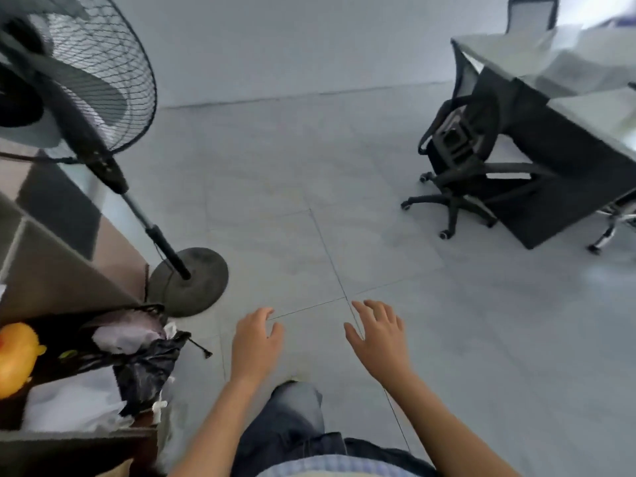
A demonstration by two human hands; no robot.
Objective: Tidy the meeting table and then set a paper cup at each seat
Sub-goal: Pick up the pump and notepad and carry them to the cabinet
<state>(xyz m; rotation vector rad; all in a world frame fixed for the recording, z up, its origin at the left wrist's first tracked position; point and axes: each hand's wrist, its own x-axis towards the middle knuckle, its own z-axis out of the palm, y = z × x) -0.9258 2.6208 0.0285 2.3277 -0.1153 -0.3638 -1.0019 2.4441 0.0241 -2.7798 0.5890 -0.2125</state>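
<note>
My left hand point(255, 342) and my right hand point(377, 333) hang in front of me over the grey tiled floor, fingers apart, holding nothing. The meeting table point(585, 108), pale-topped with dark sides, stands far off at the upper right, well away from both hands. A black swivel chair point(461, 156) is pushed against its near end. No paper cup shows in view. A black wire bin point(130, 342) lined with a dark bag and holding crumpled paper stands at my lower left, just left of my left hand.
A tall black pedestal fan point(86, 91) leans over the left side, its round base point(188, 280) on the floor. A yellow rubber duck point(17, 356) sits at the left edge. A second chair point(531, 12) stands behind the table. Open floor lies between me and the table.
</note>
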